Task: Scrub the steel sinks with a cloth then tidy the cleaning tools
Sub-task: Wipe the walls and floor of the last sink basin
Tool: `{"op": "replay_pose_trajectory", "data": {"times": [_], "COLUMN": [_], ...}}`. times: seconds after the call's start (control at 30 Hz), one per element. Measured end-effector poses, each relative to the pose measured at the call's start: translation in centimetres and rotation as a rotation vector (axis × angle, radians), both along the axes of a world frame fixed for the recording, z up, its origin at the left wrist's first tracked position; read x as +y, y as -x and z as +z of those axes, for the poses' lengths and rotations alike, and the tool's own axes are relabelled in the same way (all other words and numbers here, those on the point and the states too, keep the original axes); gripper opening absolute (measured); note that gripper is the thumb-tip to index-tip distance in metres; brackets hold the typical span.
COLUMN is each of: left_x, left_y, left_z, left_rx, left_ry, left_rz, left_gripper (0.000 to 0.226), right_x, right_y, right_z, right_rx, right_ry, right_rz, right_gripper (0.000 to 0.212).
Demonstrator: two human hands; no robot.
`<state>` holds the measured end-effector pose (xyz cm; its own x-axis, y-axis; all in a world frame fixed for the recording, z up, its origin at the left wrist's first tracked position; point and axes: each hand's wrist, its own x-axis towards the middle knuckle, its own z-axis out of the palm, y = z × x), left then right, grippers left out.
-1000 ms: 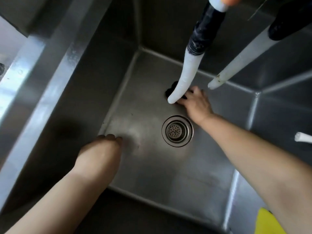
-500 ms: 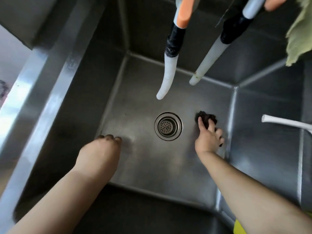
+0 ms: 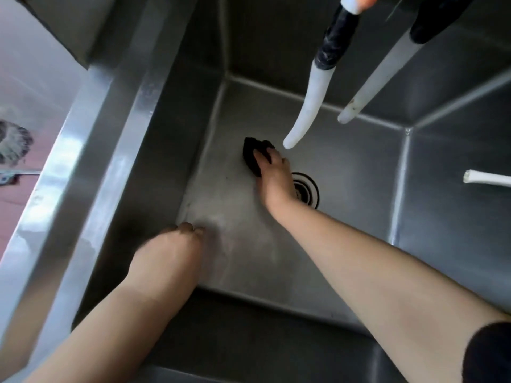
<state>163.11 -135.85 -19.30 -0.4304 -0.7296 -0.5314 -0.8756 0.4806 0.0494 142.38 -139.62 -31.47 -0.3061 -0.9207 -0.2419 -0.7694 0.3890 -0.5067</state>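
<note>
Pressing dark crumpled cloth point(image 3: 255, 156), right hand point(image 3: 275, 175)

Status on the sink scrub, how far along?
Mid-scrub. The right hand presses a dark scrubbing cloth on the steel sink floor beside the round drain; the left hand braces near the front-left corner. No finished area is distinguishable. Tidying tools is not started.

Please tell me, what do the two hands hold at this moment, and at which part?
The right hand presses a dark cloth on the sink floor, fingers curled over its near-right part. The left hand holds nothing; its fingertips rest on the floor.
</note>
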Motion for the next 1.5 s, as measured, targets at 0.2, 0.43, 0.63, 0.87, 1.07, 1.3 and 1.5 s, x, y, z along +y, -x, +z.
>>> {"op": "replay_pose_trajectory", "data": {"times": [0.2, 0.43, 0.63, 0.87, 1.07, 1.3, 1.5], "left_x": [-0.1, 0.2, 0.0, 0.5, 0.5, 0.7, 0.8], "left_y": [-1.0, -1.0, -0.3, 0.3, 0.7, 0.5, 0.4], "left_z": [-0.5, -1.1, -1.9, -2.2, -2.3, -2.6, -2.6], "left_rx": [0.039, -0.054, -0.052, 0.013, 0.103, 0.133, 0.117], "left_ry": [-0.013, 0.004, -0.077, -0.063, -0.009, -0.039, -0.089], "left_rz": [0.034, -0.014, -0.03, -0.059, -0.094, -0.085, -0.063], "left_gripper": [0.025, 0.024, 0.019, 0.024, 0.027, 0.025, 0.026], "right_x": [0.2, 5.9, 12.7, 16.1, 16.1, 21.1, 23.0], "right_y": [-5.2, -6.2, -2.3, 8.7, 14.1, 7.7, 3.4], "right_z": [-2.0, -1.7, -0.7, 1.1, 1.1, 1.0, 3.0], "right_rx": [0.079, 0.046, 0.159, 0.38, 0.612, 0.601, 0.273], "right_ry": [-0.029, 0.008, 0.15, -0.277, -0.455, -0.637, -0.86], "right_rz": [0.339, 0.843, 1.008, 0.665, 0.019, -0.025, 0.06], "right_gripper": [0.068, 0.062, 0.05, 0.05, 0.048, 0.039, 0.058]}}
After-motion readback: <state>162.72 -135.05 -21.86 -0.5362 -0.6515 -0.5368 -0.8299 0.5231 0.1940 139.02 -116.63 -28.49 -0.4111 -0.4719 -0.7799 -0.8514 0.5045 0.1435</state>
